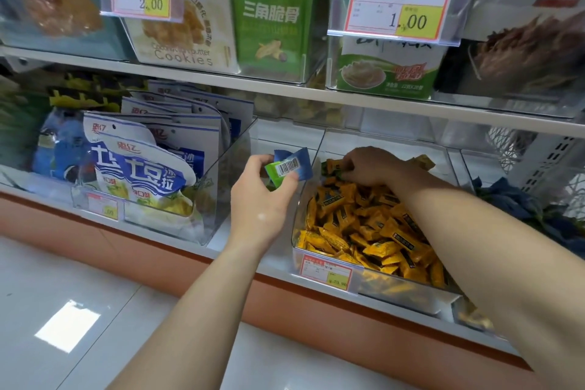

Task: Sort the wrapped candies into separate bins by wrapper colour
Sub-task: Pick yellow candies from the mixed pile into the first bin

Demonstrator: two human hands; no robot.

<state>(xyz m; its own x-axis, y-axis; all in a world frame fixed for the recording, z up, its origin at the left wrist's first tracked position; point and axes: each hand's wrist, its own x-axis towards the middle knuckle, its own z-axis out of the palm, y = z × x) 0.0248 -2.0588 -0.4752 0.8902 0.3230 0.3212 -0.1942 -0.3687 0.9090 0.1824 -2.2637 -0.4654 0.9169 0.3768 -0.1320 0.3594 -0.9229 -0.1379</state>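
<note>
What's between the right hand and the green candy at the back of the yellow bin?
Nothing visible. The right hand is already inside the clear bin, fingertips on a green candy among the yellow candies. The left hand holds blue and green candies outside the bin, clear of it.

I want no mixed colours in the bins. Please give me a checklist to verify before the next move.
1. Left hand holds the blue candy and green candy firmly: ok.
2. Right hand grip on a green piece in the clear bin: cannot tell.
3. Bin holds only yellow candies: not ok, dark green shows near the fingers.
4. Separate bins for blue and green visible: cannot tell.
</note>
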